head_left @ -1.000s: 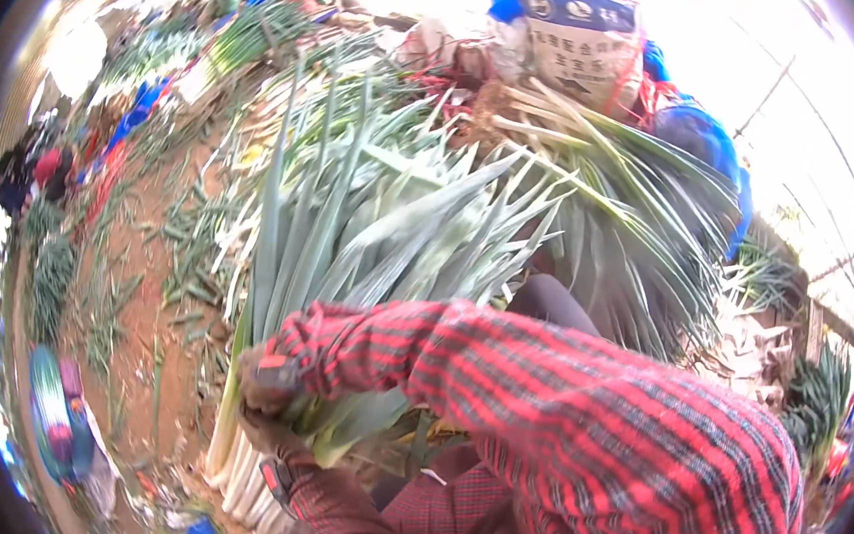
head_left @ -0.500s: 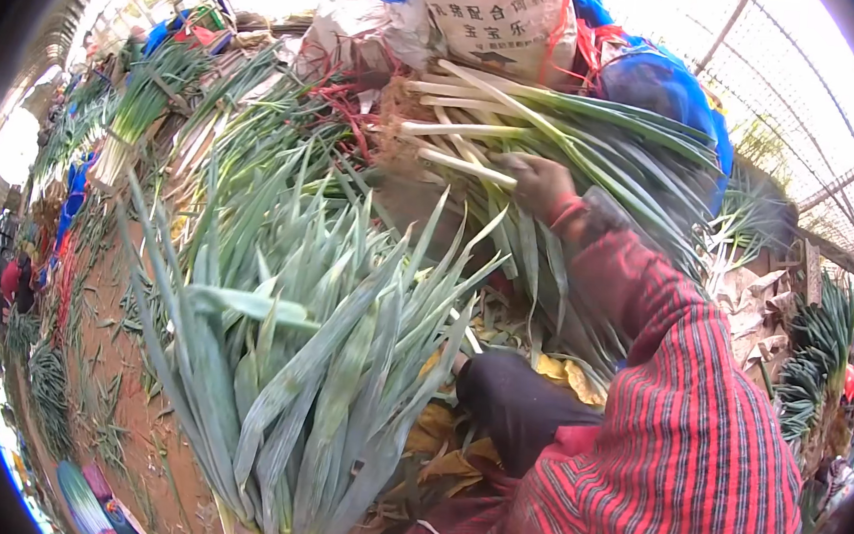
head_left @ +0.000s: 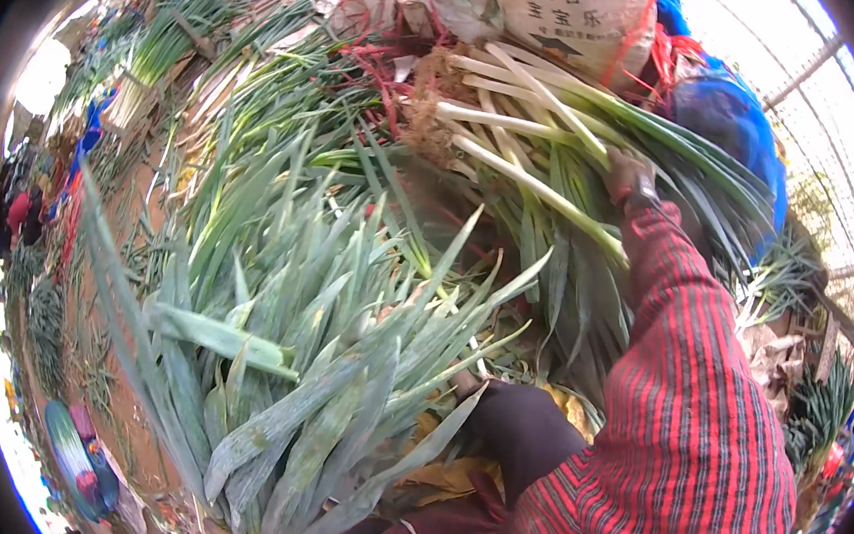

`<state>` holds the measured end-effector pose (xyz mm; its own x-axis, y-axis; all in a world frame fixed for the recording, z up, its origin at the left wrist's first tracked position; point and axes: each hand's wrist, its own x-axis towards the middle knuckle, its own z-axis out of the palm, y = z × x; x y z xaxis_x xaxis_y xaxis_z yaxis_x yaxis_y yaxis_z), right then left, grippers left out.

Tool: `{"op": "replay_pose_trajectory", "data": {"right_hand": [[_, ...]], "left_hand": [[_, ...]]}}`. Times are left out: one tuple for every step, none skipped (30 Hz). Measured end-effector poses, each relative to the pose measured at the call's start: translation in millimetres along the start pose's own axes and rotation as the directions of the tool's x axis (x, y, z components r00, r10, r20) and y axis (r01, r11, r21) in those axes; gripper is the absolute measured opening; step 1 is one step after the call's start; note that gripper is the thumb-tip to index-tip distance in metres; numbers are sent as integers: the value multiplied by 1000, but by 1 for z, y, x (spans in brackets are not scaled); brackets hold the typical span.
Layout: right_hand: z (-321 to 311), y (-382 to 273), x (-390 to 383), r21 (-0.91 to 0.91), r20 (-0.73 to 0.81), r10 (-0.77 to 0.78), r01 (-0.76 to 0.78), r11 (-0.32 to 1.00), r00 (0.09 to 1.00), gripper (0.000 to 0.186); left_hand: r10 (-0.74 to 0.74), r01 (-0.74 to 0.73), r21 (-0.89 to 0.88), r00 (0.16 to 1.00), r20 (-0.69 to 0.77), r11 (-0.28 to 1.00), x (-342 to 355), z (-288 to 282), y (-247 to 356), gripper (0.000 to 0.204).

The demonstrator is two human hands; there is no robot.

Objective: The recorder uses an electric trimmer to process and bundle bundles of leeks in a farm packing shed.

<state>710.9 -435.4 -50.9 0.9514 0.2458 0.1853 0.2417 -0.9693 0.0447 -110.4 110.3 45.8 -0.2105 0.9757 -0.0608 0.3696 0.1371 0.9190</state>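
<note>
My right hand (head_left: 629,177) is stretched out to the pile of long green onions (head_left: 518,126) at the upper right. Its fingers are closed around a green onion stalk, and the leaves trail right and down from there. The pile has white stems with brown, hairy roots pointing left. At the near left, a large bunch of broad green onion leaves (head_left: 309,433) fans upward. My left hand is not visible; the lower end of that bunch runs to the bottom edge.
Behind the pile stand a white printed sack (head_left: 576,28) and a blue bag (head_left: 723,140) with red ties. More green onions (head_left: 311,87) lie at the far left on brown soil (head_left: 125,344). Yellowed leaves (head_left: 456,478) lie by my dark-trousered knee (head_left: 524,430).
My right hand has moved up and right along the pile. The view has shifted, and the near bunch has tilted left. My left hand, partly seen at the bottom before, is out of view.
</note>
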Motion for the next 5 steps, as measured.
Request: {"op": "replay_pose_trajectory", "data": {"right_hand": [[-1, -3, -8, 54, 29, 6, -7, 999, 1000, 41], [-7, -5, -16, 130, -44, -17, 23, 991, 999, 39], [-16, -7, -18, 170, -61, -6, 16, 985, 998, 37], [-30, -9, -18, 238, -159, -98, 135, 962, 982, 36], [-49, -7, -13, 282, -228, -155, 218, 934, 961, 35]], "left_hand": [[89, -85, 142, 996, -25, 986, 9, 2, -8, 53], [177, -156, 287, 983, -51, 945, 19, 3, -18, 53], [214, -163, 398, 973, -87, 903, 22, -6, -30, 54], [281, -242, 410, 959, -38, 879, 24, -16, -43, 55], [313, -281, 421, 950, -8, 862, 14, -47, -49, 55]]}}
